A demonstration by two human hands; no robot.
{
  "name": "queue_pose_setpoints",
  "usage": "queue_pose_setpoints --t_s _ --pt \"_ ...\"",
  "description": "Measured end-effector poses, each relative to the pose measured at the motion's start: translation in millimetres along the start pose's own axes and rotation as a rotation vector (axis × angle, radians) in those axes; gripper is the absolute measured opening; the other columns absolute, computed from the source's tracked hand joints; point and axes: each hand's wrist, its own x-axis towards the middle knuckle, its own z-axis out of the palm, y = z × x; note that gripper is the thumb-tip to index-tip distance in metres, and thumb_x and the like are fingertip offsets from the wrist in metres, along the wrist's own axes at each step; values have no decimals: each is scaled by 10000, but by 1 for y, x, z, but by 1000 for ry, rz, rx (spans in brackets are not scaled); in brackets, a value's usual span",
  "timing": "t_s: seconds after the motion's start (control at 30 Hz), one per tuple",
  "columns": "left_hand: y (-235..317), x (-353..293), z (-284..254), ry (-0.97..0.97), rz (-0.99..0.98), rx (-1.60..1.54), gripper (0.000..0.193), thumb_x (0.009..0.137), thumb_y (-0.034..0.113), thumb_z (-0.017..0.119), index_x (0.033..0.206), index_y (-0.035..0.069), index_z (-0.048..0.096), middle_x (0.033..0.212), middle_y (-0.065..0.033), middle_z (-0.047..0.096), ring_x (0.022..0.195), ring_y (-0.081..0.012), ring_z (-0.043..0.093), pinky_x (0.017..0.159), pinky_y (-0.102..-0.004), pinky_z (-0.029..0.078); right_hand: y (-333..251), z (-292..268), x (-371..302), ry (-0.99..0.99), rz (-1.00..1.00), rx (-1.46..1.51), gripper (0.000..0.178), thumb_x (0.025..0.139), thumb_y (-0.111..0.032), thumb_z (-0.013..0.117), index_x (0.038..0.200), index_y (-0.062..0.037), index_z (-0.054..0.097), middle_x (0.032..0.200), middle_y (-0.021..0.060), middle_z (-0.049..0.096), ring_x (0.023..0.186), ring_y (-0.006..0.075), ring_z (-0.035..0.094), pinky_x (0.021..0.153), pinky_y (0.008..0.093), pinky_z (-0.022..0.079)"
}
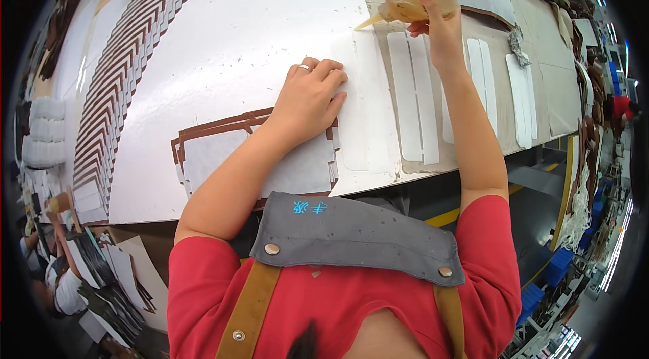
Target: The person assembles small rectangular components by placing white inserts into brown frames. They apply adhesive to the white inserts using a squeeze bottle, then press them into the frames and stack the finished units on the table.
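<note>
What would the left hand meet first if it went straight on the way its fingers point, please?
The left hand would probably first meet the pale white strip just to its right; they may be touching, as depth is unclear. Farther along lies a white panel with a dark centre line.

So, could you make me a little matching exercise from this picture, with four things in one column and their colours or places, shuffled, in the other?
Things:
1. Bottle
2. Ring
3. Fanned row of pieces
4. Apron bib

Places and colours:
A. Dark grey, over a red shirt
B. On a finger of the left hand
C. Brown and white, along the left part of the table
D. In the right hand, nozzle slanting down

Pairs: 1-D, 2-B, 3-C, 4-A
</note>
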Motion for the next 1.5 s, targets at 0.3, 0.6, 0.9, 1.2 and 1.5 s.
queue_pose_setpoints --t_s 0.3,0.6,0.9,1.2,1.5 --pt "1 0 -1 0 -7 -2 203 762 104 628 953 72 568 1091 -50 565 986 -269 508 794 -373 388 -19 -4 -38 -23 107 -4 490 824 -421 642 1031 0 501 756 76 574 449 115 511 378 214 401" --pt "1 0 0 2 -3 26 186 768 100 620 945 68 572 1100 -49 567 992 -271 507 808 -368 391 -32 -18 -105 -127 290 61 516 795 -340 695 1097 -5 444 817 76 565 483 99 516 380 206 406" --pt "0 0 0 11 21 43 168 780 107 609 938 68 569 1095 -50 568 988 -288 506 837 -377 392 -63 -26 -145 -431 -15 -74 900 551 -314 887 1244 -5 404 1138 78 547 1058 185 531 910 316 421" --pt "1 -1 0 3 11 48 179 783 113 608 951 60 575 1111 -53 567 996 -291 504 843 -381 388 -72 -44 -137 -431 -126 -124 915 535 -325 891 1240 1 407 1139 82 534 1054 180 527 882 310 436" --pt "2 0 -2 -14 -7 19 171 780 104 608 942 58 575 1090 -64 570 986 -275 501 836 -368 375 -34 -19 -42 3 -288 -7 512 818 -274 687 1119 0 376 910 116 566 601 145 591 476 239 484"
